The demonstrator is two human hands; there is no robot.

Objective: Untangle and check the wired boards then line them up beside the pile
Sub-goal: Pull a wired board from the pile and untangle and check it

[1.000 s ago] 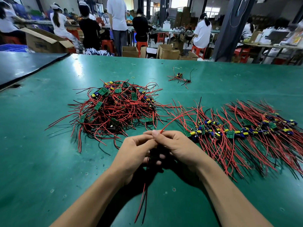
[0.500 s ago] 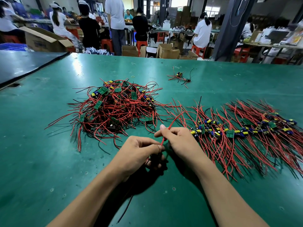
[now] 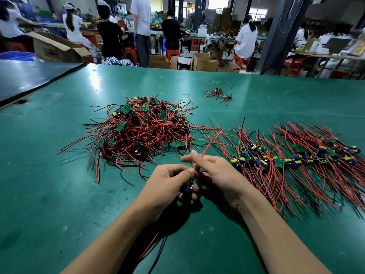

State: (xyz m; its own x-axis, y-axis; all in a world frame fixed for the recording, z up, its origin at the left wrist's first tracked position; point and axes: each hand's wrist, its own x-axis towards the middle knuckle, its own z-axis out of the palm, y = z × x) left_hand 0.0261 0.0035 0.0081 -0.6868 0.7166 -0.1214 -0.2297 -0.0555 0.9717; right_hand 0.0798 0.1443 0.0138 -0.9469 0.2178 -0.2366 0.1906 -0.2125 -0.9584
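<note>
Right now my left hand (image 3: 167, 180) is curled around 1 small board (image 3: 190, 187), mostly hidden under its fingers, while my right hand (image 3: 215, 171) pinches a red wire (image 3: 211, 142) that rises from between the 2 hands toward the pile. More leads (image 3: 156, 244) trail from the board toward me over the green table (image 3: 59, 194). The nearest risk, as I judge it, is at that pinch. If the wire is looped round another lead, a hard pull could strain it where it joins the board, and I cannot see that joint. Its free end reaches near the outer wires of the tangled pile (image 3: 138, 131) ahead on my left, so it could snag one and drag boards out of the heap. On my right, the row of lined-up boards (image 3: 286, 161) lies just beside my right hand with its wires fanned out, and a careless set-down could knot the new leads into those. Farther off, a small stray bunch (image 3: 219, 93) lies well apart from both. As for writing, I can read none: the boards are too small, and the print on the cardboard box (image 3: 57, 48) beyond the table is blurred.
</note>
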